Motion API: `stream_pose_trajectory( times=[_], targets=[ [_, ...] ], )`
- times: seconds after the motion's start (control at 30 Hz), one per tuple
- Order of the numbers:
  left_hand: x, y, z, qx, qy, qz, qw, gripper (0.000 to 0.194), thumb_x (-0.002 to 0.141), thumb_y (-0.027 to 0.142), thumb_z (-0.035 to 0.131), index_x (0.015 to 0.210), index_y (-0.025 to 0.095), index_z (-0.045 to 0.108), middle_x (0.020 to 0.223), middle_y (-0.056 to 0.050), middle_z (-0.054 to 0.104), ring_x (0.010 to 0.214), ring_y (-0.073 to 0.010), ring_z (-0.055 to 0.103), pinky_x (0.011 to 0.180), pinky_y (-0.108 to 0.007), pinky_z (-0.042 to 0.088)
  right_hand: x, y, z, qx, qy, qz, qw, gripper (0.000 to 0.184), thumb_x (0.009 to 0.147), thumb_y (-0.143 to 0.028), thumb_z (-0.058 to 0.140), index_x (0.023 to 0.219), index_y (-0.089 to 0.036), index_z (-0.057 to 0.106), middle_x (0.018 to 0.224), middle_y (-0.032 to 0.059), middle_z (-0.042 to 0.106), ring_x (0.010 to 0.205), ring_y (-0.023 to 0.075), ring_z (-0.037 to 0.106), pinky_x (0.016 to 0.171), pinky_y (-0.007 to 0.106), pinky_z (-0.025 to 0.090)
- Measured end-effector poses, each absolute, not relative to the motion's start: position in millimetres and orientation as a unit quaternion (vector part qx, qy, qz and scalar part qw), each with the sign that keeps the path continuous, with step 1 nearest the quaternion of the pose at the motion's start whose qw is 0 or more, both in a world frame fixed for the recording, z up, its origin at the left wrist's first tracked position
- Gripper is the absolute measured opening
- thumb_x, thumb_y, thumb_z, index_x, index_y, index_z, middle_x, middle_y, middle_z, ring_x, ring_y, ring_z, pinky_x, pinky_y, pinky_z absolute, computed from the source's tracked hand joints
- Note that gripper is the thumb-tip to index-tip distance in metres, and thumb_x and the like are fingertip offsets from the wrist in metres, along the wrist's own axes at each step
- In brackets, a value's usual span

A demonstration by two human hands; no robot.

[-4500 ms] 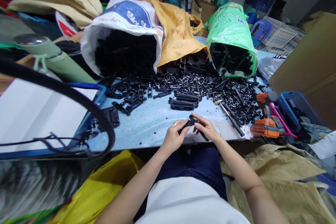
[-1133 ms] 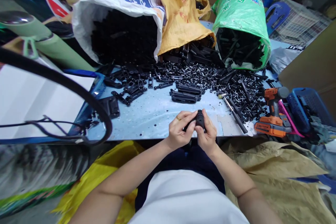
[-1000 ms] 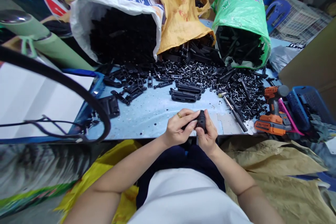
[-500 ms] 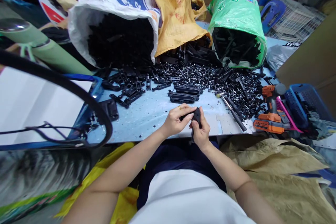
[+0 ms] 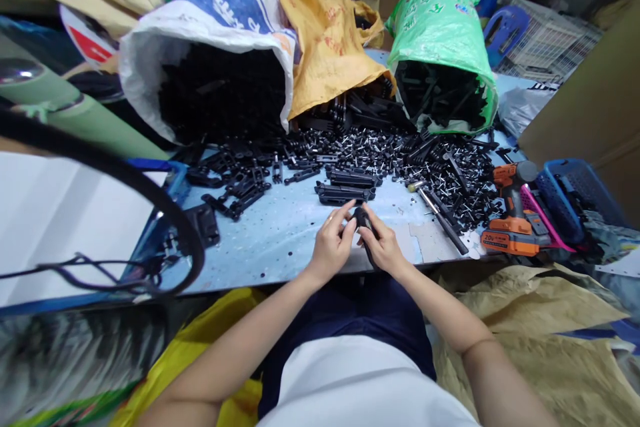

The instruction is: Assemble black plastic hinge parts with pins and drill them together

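My left hand [image 5: 331, 242] and my right hand [image 5: 384, 247] meet at the near edge of the light blue table [image 5: 280, 233], both pinched round a small black plastic part [image 5: 361, 219] held between them. A ring shows on my left hand. Just beyond my fingers lie two long black assembled pieces [image 5: 344, 185]. A heap of small black parts with metal pins [image 5: 400, 153] spreads across the table behind them.
Three sacks lie open toward me: white and blue [image 5: 215, 47], yellow [image 5: 330, 47], green [image 5: 440, 47], all spilling black parts. An orange cordless drill [image 5: 507, 213] and a hammer [image 5: 440, 213] lie at the right. A blue basket [image 5: 570, 200] and a blue crate [image 5: 165, 213] flank the table.
The hands have kept working the black part, turning it from upright to lower between the fingers. They shifted slightly left and forward. The camera view tilted a little.
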State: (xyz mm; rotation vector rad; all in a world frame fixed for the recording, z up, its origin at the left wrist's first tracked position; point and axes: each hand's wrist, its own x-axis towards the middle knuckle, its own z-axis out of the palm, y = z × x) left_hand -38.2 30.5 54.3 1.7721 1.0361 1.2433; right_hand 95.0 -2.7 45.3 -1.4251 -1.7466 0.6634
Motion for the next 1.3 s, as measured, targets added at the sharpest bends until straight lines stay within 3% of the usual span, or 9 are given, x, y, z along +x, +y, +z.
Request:
stream_pose_trajectory(
  times=[0.1,0.17,0.27,0.37,0.57,0.73,0.9,1.1,1.3],
  targets=[
    [-33.8,21.0,23.6,0.602,0.52,0.462,0.392,0.044,0.09,0.035,0.033,0.131,0.021,0.033,0.086,-0.003,0.056,0.043,-0.0072,0.051,0.041,-0.023,0.046,137.4,28.5,64.0,-0.612,-0.728,0.162,0.263,0.053,0.088,-0.042,0.041,0.136,-0.018,0.037,0.112,0.0104,0.06,0.096,0.0202,0.056,0.086,0.035,0.045],
    [-36.6,15.6,9.3,0.63,0.565,0.422,0.325,0.048,0.088,0.034,0.036,0.133,0.018,0.031,0.095,-0.009,0.056,0.061,-0.015,0.061,0.053,-0.03,0.052,177.2,50.1,81.2,-0.693,-0.691,0.051,0.201,0.052,0.089,-0.037,0.04,0.135,-0.014,0.037,0.122,0.0144,0.053,0.109,0.0232,0.048,0.091,0.035,0.04],
    [-42.9,15.0,9.3,0.768,0.539,0.308,0.157,0.047,0.083,0.026,0.045,0.128,0.018,0.04,0.118,-0.017,0.052,0.106,-0.0292,0.055,0.084,-0.046,0.047,234.9,73.7,104.4,-0.827,-0.55,-0.085,0.08,0.056,0.09,-0.031,0.036,0.138,-0.003,0.027,0.124,0.0245,0.047,0.108,0.0272,0.045,0.085,0.036,0.037],
    [-42.1,27.7,25.7,0.898,0.403,0.156,0.09,0.038,0.082,0.016,0.045,0.118,0.022,0.052,0.116,-0.013,0.057,0.112,-0.0281,0.05,0.097,-0.051,0.035,268.8,84.2,117.9,-0.858,-0.506,-0.084,-0.013,0.054,0.089,-0.017,0.035,0.136,0.006,0.022,0.104,0.0271,0.055,0.096,0.0261,0.051,0.076,0.035,0.035],
    [-39.6,46.8,36.2,0.939,0.339,-0.003,0.063,0.038,0.085,0.007,0.035,0.119,0.014,0.05,0.091,-0.012,0.065,0.089,-0.0204,0.059,0.074,-0.032,0.045,253.0,67.0,125.5,-0.801,-0.593,-0.051,-0.062,0.034,0.086,-0.012,0.036,0.117,0.0,0.045,0.116,0.0264,0.047,0.108,0.0267,0.044,0.079,0.032,0.034],
    [-48.2,41.1,32.8,0.916,0.388,-0.002,0.099,0.033,0.086,0.021,0.041,0.117,0.013,0.051,0.098,-0.013,0.062,0.093,-0.0228,0.057,0.077,-0.034,0.045,198.3,18.8,102.7,-0.63,-0.754,0.121,-0.139,0.027,0.084,-0.037,0.053,0.104,-0.02,0.052,0.089,0.004,0.061,0.077,0.0163,0.056,0.063,0.023,0.036],
    [-42.3,42.6,37.6,0.918,0.351,0.032,0.181,0.036,0.088,0.028,0.036,0.122,0.016,0.045,0.112,-0.011,0.057,0.106,-0.022,0.052,0.09,-0.036,0.04,160.1,-10.0,77.7,-0.466,-0.86,0.129,-0.164,0.03,0.093,-0.038,0.037,0.098,-0.014,0.053,0.093,0.0103,0.059,0.081,0.0176,0.059,0.066,0.025,0.036],
    [-34.8,40.7,47.3,0.904,0.368,0.008,0.219,0.059,0.072,0.058,0.055,0.111,0.015,0.049,0.109,-0.013,0.056,0.104,-0.0291,0.051,0.087,-0.042,0.04,154.4,-8.2,70.6,-0.493,-0.847,0.101,-0.173,0.034,0.093,-0.04,0.033,0.102,-0.016,0.054,0.093,0.0098,0.06,0.084,0.0199,0.059,0.061,0.026,0.034],
    [-34.1,38.9,46.5,0.907,0.366,0.01,0.208,0.06,0.065,0.06,0.061,0.106,0.017,0.05,0.11,-0.013,0.055,0.104,-0.0296,0.05,0.085,-0.042,0.039,151.7,-16.7,72.5,-0.505,-0.837,0.112,-0.18,0.034,0.093,-0.041,0.033,0.103,-0.017,0.055,0.092,0.0082,0.062,0.082,0.0186,0.06,0.058,0.026,0.032]
  ],
)
